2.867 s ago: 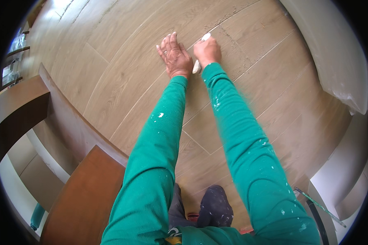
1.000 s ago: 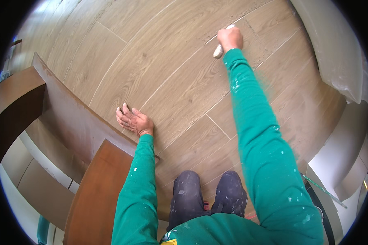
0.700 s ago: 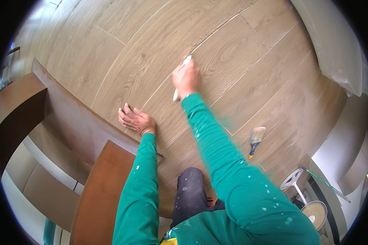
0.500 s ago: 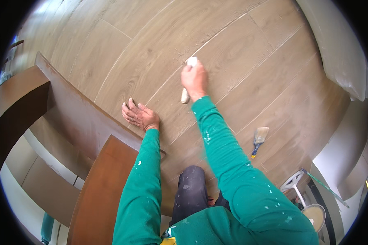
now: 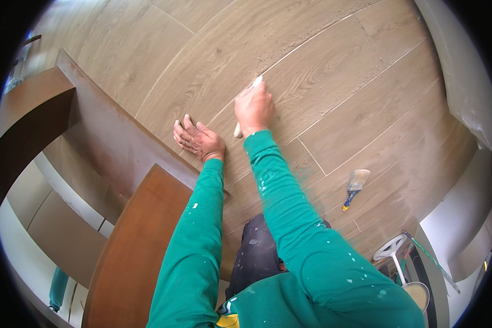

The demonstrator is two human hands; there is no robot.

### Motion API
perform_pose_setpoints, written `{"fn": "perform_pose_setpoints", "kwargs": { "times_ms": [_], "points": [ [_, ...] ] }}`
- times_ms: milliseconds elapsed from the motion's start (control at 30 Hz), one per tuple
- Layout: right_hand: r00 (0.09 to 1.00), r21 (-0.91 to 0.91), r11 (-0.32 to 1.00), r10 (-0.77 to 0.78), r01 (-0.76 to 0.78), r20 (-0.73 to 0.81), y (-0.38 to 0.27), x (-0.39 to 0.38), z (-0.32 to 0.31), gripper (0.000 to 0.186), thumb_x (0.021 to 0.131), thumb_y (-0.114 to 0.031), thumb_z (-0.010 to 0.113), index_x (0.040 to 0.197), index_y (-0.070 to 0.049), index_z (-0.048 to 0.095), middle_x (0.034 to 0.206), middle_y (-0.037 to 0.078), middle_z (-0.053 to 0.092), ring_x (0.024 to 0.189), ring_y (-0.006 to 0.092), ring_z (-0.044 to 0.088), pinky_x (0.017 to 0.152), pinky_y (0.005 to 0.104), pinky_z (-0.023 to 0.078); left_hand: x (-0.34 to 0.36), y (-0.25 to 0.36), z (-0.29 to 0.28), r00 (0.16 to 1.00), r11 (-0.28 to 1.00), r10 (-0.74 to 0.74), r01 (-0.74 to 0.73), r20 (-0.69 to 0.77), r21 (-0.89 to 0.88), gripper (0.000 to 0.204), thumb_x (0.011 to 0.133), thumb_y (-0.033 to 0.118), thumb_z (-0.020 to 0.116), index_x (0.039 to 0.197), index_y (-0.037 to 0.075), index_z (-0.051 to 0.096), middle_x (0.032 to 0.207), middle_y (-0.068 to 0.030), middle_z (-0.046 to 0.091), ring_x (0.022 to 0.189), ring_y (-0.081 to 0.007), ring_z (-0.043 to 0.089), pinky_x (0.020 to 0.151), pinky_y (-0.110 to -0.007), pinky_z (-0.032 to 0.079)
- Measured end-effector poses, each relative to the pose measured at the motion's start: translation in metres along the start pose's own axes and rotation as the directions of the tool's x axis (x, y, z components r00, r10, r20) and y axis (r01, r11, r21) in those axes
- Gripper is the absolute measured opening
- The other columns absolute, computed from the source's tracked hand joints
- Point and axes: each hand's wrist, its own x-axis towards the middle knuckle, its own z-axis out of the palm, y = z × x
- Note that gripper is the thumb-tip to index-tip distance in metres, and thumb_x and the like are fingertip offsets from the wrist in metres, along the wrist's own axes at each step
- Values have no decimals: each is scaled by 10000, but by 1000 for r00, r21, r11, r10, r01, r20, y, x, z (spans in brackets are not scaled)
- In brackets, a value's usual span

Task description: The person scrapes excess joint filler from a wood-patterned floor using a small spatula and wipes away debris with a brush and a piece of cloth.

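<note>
My right hand [image 5: 254, 109] is closed around a slim hand tool with a pale handle [image 5: 238, 131]. The handle's rounded end sticks out below the fist, and a whitish tip [image 5: 257, 81] shows beyond the fingers. That tip is at a light joint line [image 5: 290, 53] between wood-look floor tiles [image 5: 311, 82]; its exact shape is hidden. To the left, my left hand [image 5: 201, 141] rests on the floor with its fingers spread, holding nothing. Crumbly dust lies along the joint ahead of the right hand.
A paintbrush [image 5: 355, 188] with a blue and yellow handle lies to the right. Brown wooden panels [image 5: 142, 240] rise at the left. A pale sheet-covered form [image 5: 464, 71] borders the far right. At the lower right are a round container [image 5: 418, 295] and a green rod [image 5: 434, 262].
My right hand has drawn the tool back along the joint, towards me and the left. My left hand stays on the floor. The whole view has shifted slightly.
</note>
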Motion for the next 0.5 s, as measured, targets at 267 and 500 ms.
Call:
{"fn": "perform_pose_setpoints", "kwargs": {
  "times_ms": [267, 500],
  "points": [
    [981, 250, 962, -147, 113, 125, 40, -13, 7, 293, 972, -200, 551, 1091, 58, 623, 962, 327, 714, 936, 504, 707, 816, 574, 562, -3, -1, 1, 999, 1000, 9, -9, -54, -3, 467, 1012, 234, 519, 1455, 85, 518, 1566, -187, 396, 1484, -399, 306, 1227, -546, 226],
    [893, 385, 906, -310, 174, 327, 115, 45, -52, 325, 1051, -255, 536, 1239, 2, 602, 1096, 261, 699, 1034, 420, 692, 898, 489, 537, -2, -5, 3, 995, 1000, 21, -23, -95, -13, 432, 988, 187, 572, 1414, 117, 557, 1512, -185, 462, 1453, -392, 360, 1218, -543, 264]
  ]
}}
